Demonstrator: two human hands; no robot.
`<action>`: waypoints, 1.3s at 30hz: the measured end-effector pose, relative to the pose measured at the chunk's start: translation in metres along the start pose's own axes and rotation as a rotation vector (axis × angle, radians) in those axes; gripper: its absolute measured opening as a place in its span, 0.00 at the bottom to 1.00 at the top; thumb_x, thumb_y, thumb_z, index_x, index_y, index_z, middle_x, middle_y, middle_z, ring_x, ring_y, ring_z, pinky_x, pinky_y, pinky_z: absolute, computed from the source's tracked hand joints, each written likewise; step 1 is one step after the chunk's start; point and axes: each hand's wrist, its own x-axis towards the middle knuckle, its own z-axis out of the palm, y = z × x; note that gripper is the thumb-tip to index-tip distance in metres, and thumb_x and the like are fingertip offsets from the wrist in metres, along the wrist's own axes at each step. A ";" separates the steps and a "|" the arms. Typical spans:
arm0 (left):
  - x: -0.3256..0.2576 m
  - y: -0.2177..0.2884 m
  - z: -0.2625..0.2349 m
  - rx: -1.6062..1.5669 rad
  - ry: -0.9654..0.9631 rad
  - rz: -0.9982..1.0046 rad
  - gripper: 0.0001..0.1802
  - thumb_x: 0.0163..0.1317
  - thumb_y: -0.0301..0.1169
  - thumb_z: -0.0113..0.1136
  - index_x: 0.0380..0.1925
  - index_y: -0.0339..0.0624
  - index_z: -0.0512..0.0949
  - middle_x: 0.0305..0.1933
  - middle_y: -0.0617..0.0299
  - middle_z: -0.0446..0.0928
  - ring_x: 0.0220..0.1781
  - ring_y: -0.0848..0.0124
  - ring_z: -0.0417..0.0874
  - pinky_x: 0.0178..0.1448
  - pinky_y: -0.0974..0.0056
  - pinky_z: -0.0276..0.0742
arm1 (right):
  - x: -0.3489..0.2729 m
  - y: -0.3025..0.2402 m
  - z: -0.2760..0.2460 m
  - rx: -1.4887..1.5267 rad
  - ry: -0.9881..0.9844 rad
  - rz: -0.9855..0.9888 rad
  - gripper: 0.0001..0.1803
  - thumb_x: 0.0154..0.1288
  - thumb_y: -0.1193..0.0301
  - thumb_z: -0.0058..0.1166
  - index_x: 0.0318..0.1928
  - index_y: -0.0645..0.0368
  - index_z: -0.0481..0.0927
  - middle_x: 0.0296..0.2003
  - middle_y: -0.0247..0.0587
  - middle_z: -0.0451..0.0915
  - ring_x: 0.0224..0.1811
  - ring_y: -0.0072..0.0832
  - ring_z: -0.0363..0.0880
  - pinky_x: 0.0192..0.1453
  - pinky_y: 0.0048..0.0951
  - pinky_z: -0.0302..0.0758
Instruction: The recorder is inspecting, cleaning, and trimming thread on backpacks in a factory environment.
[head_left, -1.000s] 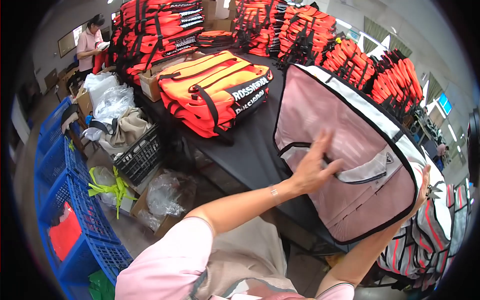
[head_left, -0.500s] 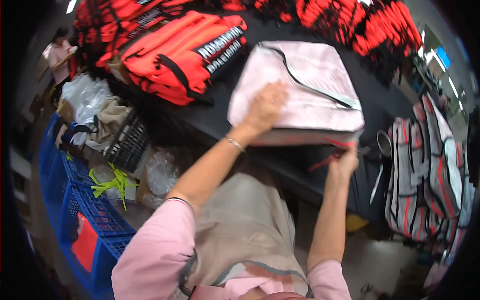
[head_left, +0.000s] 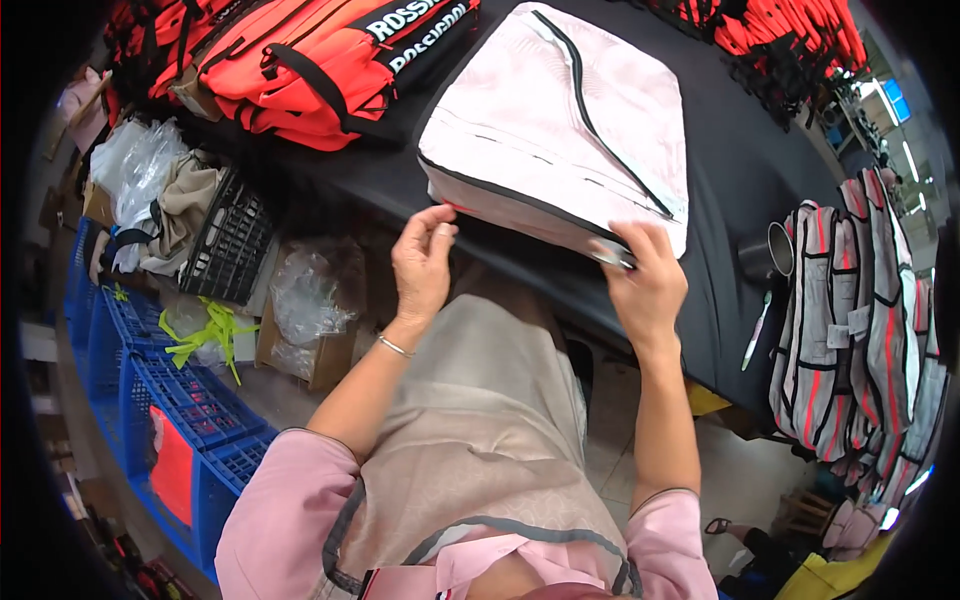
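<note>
A: Where is the pale pink bag (head_left: pixel 560 130) lying?

B: Flat on the black table (head_left: pixel 740 190), zipper side up, its near edge hanging just over the table's front so both hands can get at it.

A: And the left hand (head_left: pixel 422 265)?

B: It sits at the bag's near left corner, fingertips curled up against the dark-piped edge. That grip looks half-closed, touching and steadying the corner rather than clenched round it.

A: The right hand (head_left: pixel 648 280)?

B: At the near right corner, thumb and fingers pinched on a small grey tab at the edge, so that grip is closed on the bag. I judge the bag is pinned at both corners to keep it square to the person.

A: What's around it?

B: Orange bags (head_left: pixel 300 70) stacked behind on the left, grey striped backpacks (head_left: pixel 860 330) hanging at the right, blue crates (head_left: pixel 170 400) on the floor.
</note>
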 end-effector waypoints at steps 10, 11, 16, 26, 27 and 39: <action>-0.013 0.028 0.033 -0.280 -0.320 -0.466 0.32 0.65 0.38 0.63 0.60 0.26 0.66 0.54 0.50 0.78 0.50 0.67 0.82 0.56 0.65 0.79 | 0.081 0.012 0.010 0.029 -0.258 0.030 0.07 0.56 0.75 0.55 0.35 0.61 0.83 0.31 0.50 0.80 0.34 0.50 0.80 0.40 0.44 0.76; -0.008 0.027 0.043 -0.293 -0.375 -0.460 0.42 0.60 0.43 0.69 0.64 0.25 0.61 0.57 0.48 0.76 0.51 0.66 0.81 0.57 0.64 0.77 | 0.091 0.003 0.000 0.019 -0.253 0.027 0.07 0.56 0.75 0.55 0.35 0.61 0.83 0.31 0.50 0.80 0.34 0.50 0.80 0.40 0.44 0.76; 0.019 0.083 0.100 -0.178 -0.557 -0.303 0.35 0.56 0.43 0.73 0.54 0.26 0.73 0.48 0.53 0.80 0.45 0.72 0.81 0.52 0.67 0.77 | 0.125 -0.027 -0.022 0.086 -0.362 0.142 0.12 0.56 0.69 0.57 0.30 0.70 0.82 0.23 0.62 0.78 0.29 0.54 0.79 0.39 0.42 0.74; 0.009 0.094 0.132 -0.478 -0.480 -0.278 0.23 0.52 0.33 0.76 0.43 0.30 0.80 0.41 0.61 0.82 0.41 0.74 0.82 0.49 0.67 0.78 | 0.130 -0.029 -0.054 0.357 -0.228 0.370 0.14 0.57 0.65 0.62 0.33 0.66 0.84 0.21 0.46 0.81 0.25 0.26 0.76 0.37 0.32 0.75; 0.011 0.093 0.129 -0.516 -0.466 -0.189 0.23 0.52 0.32 0.76 0.44 0.30 0.80 0.41 0.60 0.82 0.41 0.74 0.82 0.49 0.67 0.78 | 0.131 -0.033 -0.059 0.318 -0.300 0.370 0.16 0.56 0.66 0.64 0.37 0.68 0.83 0.25 0.50 0.82 0.29 0.34 0.81 0.41 0.34 0.77; 0.034 0.106 0.090 0.100 -0.395 -0.012 0.11 0.57 0.31 0.66 0.32 0.31 0.81 0.25 0.59 0.81 0.20 0.72 0.79 0.25 0.67 0.75 | 0.142 -0.035 -0.070 -0.170 -0.238 -0.297 0.18 0.47 0.84 0.54 0.43 0.66 0.81 0.39 0.54 0.79 0.46 0.51 0.79 0.52 0.42 0.76</action>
